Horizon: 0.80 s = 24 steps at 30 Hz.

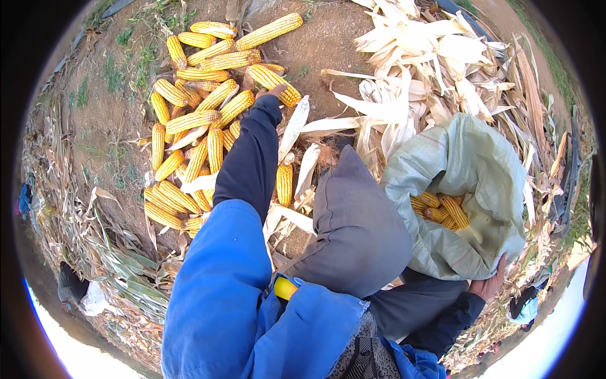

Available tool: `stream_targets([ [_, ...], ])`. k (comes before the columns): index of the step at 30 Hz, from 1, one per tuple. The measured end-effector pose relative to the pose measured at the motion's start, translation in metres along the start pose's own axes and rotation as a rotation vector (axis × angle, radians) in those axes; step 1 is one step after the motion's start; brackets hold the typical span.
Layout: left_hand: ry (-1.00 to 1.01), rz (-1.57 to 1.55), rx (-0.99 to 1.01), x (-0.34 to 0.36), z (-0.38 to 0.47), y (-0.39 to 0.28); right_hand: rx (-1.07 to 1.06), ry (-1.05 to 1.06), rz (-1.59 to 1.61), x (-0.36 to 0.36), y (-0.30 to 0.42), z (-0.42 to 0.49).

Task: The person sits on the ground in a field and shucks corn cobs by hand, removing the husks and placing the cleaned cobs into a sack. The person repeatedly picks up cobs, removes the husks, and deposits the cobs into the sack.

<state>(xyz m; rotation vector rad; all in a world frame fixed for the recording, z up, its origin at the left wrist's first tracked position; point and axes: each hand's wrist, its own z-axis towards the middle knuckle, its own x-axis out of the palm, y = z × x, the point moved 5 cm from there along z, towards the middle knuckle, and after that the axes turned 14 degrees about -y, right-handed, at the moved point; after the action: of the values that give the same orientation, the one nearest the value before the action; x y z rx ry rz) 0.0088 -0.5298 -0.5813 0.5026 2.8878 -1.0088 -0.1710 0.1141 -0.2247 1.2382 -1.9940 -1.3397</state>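
My left hand (271,91) reaches out at the right edge of a pile of husked corn cobs (191,121). Its fingers are closed over a yellow corn cob (289,96), whose two ends show on either side of them. Low on the right, my right hand (490,280) grips the near rim of a pale green woven sack (492,170). The sack's mouth gapes upward, and several cobs (450,211) lie inside. How deep they go is hidden by the sack's folds.
Dry corn husks (421,61) are heaped beyond the sack. My bent knee (355,222) stands between pile and sack. A single cob (284,184) lies among husks beside my left sleeve. Flattened stalks (128,275) cover the ground at left. Small figures of people (524,301) appear near the rim.
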Motion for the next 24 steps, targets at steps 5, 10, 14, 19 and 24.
stream_targets([
  [5, 0.276, -0.187, 0.088, 0.004, -0.087, -0.017, 0.12, 0.1, 0.105, 0.01, -0.001, -0.01],
  [10, 0.849, -0.244, 0.191, 0.064, -0.184, -0.035, 0.037, 0.079, 0.118, 0.011, 0.005, -0.007],
  [14, 1.151, -0.021, 0.251, 0.14, -0.254, -0.016, -0.007, 0.133, 0.168, 0.014, 0.008, -0.009],
  [19, 1.661, 0.391, 0.702, 0.206, -0.354, 0.058, 0.043, 0.206, 0.231, 0.016, 0.007, -0.01],
  [24, 0.926, 0.461, 0.479, 0.2, -0.26, 0.04, 0.03, 0.094, 0.16, 0.007, 0.006, -0.004],
])
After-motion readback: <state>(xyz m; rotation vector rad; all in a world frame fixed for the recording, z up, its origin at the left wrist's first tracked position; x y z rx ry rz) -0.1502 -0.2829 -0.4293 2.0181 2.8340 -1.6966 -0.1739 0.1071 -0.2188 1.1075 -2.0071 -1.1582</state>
